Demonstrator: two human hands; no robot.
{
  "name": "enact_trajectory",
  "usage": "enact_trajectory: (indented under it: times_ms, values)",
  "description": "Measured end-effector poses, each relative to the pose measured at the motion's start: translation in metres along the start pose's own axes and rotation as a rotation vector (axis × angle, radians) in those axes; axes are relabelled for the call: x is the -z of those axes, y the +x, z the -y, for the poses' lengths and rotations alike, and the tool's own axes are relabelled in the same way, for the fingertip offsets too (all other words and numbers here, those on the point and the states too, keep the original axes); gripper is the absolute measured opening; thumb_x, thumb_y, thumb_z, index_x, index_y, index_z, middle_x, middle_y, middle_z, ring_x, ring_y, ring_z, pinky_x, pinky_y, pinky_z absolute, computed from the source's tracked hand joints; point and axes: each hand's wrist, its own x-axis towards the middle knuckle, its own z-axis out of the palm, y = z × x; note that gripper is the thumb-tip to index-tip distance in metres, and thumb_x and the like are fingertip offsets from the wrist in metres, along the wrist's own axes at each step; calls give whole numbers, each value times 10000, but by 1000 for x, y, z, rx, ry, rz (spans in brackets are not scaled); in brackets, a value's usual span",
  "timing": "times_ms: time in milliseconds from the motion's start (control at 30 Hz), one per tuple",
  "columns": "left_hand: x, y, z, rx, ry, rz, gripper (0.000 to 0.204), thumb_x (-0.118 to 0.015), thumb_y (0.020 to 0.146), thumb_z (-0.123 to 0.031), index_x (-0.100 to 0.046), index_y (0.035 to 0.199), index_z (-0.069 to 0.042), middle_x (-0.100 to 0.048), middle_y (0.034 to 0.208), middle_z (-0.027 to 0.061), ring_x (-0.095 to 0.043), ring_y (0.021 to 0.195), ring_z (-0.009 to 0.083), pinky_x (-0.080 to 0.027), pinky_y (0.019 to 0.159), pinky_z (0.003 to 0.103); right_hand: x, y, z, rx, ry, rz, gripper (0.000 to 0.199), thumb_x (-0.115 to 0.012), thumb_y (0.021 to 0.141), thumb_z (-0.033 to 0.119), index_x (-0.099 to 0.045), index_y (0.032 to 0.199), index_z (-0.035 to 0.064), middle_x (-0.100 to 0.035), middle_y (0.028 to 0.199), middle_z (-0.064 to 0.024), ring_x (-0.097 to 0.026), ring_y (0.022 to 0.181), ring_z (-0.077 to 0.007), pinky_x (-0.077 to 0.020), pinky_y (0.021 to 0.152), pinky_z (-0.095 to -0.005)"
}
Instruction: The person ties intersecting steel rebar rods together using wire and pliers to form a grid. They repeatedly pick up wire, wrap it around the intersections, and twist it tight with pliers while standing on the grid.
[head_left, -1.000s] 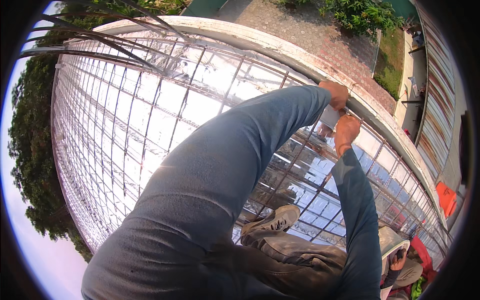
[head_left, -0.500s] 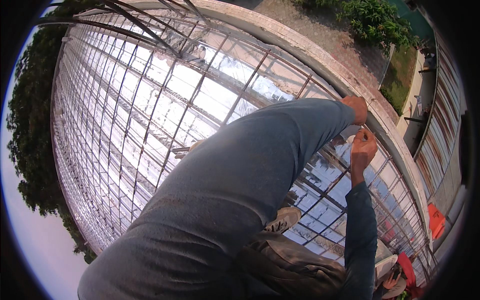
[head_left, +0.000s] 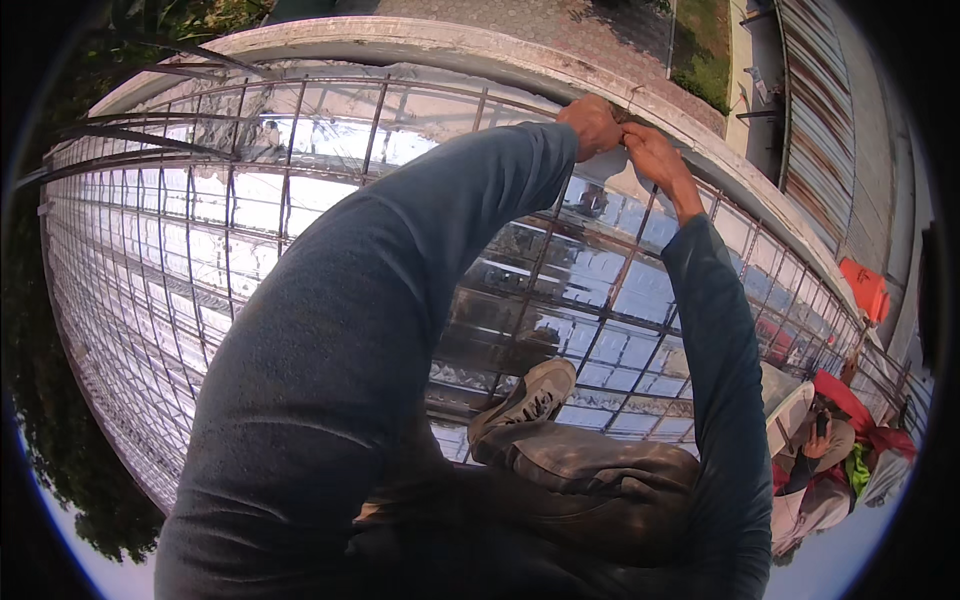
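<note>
My left hand [head_left: 592, 125] is closed at the outer bar of a grid of steel reinforcing bars [head_left: 618, 290], close to the concrete edge. Against it, my right hand [head_left: 660, 165] is closed too, its fingertips meeting the left fist. What either hand grips is hidden among the fingers. A thin wire-like strand [head_left: 632, 96] shows just beyond them. My shoe [head_left: 525, 405] rests on the grid below my hands, over shiny, reflective sheeting.
A raised concrete edge [head_left: 430, 33] curves along the far side, with paving [head_left: 530, 45] and grass beyond. Dark loose bars [head_left: 150, 140] stick out at the left. Another person [head_left: 815, 440] is at the lower right, near an orange object [head_left: 866, 290]. A corrugated roof [head_left: 820, 120] lies right.
My view has turned, so the grid and edge sit farther left. My right hand has come up against the left hand; before, a small gap lay between them.
</note>
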Motion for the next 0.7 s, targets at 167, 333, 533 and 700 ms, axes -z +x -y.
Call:
enact_trajectory:
  times_ms: [167, 333, 533, 700]
  values:
    - [-5, 25, 48, -32, -154, 31, 303, -785, 895, -339, -804, 1086, -105, -788, 995, 154, -755, 904, 303, -578, 791, 402, 1, -14, 50, 55, -29, -243, 256, -646, 943, 303, -792, 1026, 111, -763, 956, -152, -717, 918, -371, -543, 821, -497]
    - [0, 10, 21, -48, -179, 155, 203, -806, 904, -268, -799, 988, -83, -755, 828, 83, -658, 695, 167, -534, 645, 345, 0, -40, 50, 36, -144, -418, 231, -669, 931, 261, -802, 1013, 91, -761, 894, -160, -718, 860, -389, -557, 775, -475]
    - [19, -1, 15, -27, -333, 256, 177, -773, 967, -203, -775, 1027, -36, -741, 930, 56, -563, 739, 138, -486, 672, 317, 2, -39, 71, 149, -234, -537, 196, -665, 911, 229, -779, 886, 72, -732, 785, -159, -694, 735, -391, -556, 716, -477]
    - [26, -5, 18, -27, -322, 273, 235, -746, 992, -253, -783, 1042, -26, -755, 962, 49, -542, 718, 136, -484, 671, 329, 4, -36, 87, -77, -83, -453, 177, -670, 885, 215, -776, 831, 84, -734, 802, -185, -714, 777, -405, -566, 723, -497]
